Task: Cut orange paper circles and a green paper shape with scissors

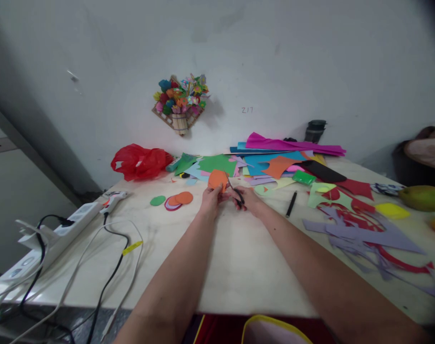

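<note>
My left hand (211,198) is closed on a piece of orange paper (217,178) with a rounded outline, held up above the table. In my right hand (249,199) is a pair of scissors (239,197) with dark handles. The scissors' blades meet the right edge of the orange paper; whether they are apart there is too small to tell. To the left of my hands lie cut paper circles: a green circle (157,200), and an orange circle (184,198) overlapping several others. A pale green circle (263,190) rests just right of my right hand.
Coloured paper sheets (267,165) pile along the wall. A black pen (291,204) and purple paper scraps (360,234) lie to the right, near a green mango-like fruit (423,198). At left are a red plastic bag (140,162), a power strip (65,234) and loose cables (119,265).
</note>
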Available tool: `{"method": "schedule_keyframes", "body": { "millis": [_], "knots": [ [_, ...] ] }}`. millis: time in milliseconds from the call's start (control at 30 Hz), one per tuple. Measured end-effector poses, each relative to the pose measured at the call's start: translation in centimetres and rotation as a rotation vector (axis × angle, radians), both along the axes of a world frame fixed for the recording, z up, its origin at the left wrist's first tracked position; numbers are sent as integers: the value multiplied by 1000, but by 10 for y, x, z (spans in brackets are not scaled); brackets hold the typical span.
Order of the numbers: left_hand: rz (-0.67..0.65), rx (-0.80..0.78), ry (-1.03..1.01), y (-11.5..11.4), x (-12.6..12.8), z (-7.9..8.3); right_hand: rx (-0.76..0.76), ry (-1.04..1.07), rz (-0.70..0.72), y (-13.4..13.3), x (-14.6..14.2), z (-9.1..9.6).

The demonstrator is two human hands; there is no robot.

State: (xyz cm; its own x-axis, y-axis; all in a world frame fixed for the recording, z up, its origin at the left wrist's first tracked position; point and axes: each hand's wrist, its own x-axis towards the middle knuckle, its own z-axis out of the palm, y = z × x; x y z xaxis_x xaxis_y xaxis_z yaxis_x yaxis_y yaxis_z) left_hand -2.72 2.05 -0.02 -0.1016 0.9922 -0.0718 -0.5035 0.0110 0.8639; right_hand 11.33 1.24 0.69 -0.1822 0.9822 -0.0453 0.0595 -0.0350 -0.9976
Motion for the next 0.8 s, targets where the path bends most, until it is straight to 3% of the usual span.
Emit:
{"method": "schedule_keyframes", "body": {
  "millis": [800],
  "knots": [
    [86, -25, -50, 4, 1, -1, 12, -71, 5, 5, 0, -5]
  ]
}}
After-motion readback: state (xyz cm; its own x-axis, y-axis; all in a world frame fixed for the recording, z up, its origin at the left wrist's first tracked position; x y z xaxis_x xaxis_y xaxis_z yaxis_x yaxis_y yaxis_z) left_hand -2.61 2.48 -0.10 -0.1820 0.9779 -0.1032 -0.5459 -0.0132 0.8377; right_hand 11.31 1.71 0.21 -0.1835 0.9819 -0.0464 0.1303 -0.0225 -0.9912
